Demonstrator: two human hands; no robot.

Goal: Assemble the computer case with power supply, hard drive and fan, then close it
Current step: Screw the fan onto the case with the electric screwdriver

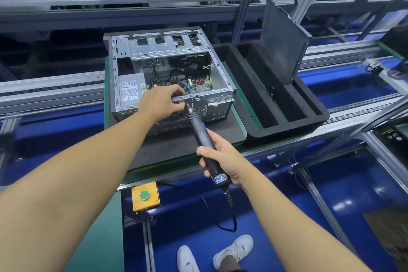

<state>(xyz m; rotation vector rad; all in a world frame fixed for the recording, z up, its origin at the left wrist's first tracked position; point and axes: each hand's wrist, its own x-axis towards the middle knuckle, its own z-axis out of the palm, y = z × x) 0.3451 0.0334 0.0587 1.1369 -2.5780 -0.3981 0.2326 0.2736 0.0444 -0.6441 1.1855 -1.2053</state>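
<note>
An open grey computer case (223,66) lies on a dark mat on the conveyor. Inside it sit a silver power supply (130,93) at the left and a motherboard (198,85) at the right. My left hand (162,100) curls over the case's near top rail, its fingers by the screwdriver's tip, beside thin coloured wires (204,107) that hang over the rail. My right hand (223,159) grips a black electric screwdriver (202,137), whose bit points at the case's near wall just under my left fingers. The case's dark side panel (284,42) stands upright in a foam tray.
A black foam tray (260,99) with long slots sits right of the case. A yellow box with a green button (145,195) hangs at the line's near edge. The screwdriver's cable (231,212) loops below. Aluminium frame rails run behind and to the right. My white shoes show below.
</note>
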